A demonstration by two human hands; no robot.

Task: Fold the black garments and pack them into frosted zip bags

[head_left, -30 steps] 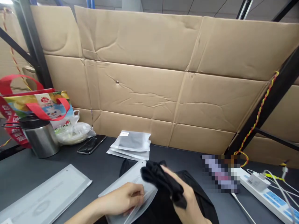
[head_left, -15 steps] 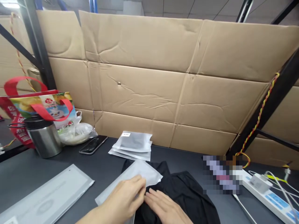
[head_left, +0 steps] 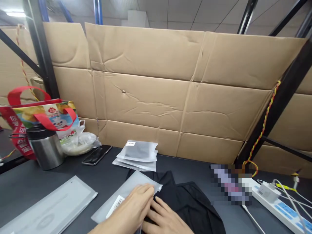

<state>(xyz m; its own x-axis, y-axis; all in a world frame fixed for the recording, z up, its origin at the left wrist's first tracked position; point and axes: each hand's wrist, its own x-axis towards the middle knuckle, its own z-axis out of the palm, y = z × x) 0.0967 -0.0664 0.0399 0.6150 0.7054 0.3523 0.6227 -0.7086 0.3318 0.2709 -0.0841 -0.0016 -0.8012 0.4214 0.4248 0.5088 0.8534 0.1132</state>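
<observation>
A frosted plastic zip bag with a white barcode label lies aslant over black fabric, which looks like a folded garment. My left hand is closed on the bag near its right edge, with the fingertips bent down and partly hidden. Close beside it, my right hand rests on the black fabric, fingers stretched out and fairly flat. The two hands nearly touch. The lower part of the bag and what lies beneath the hands are hidden.
At left lies a long frosted bag. Several small frosted bags are stacked near the cardboard wall. A phone, steel flask and carrier bag stand back left. A power strip with cables lies right.
The bag has shifted slightly left and down and turned, so its barcode label now shows. My left hand has moved with it. My right hand has come slightly left. The camera view has tilted up slightly.
</observation>
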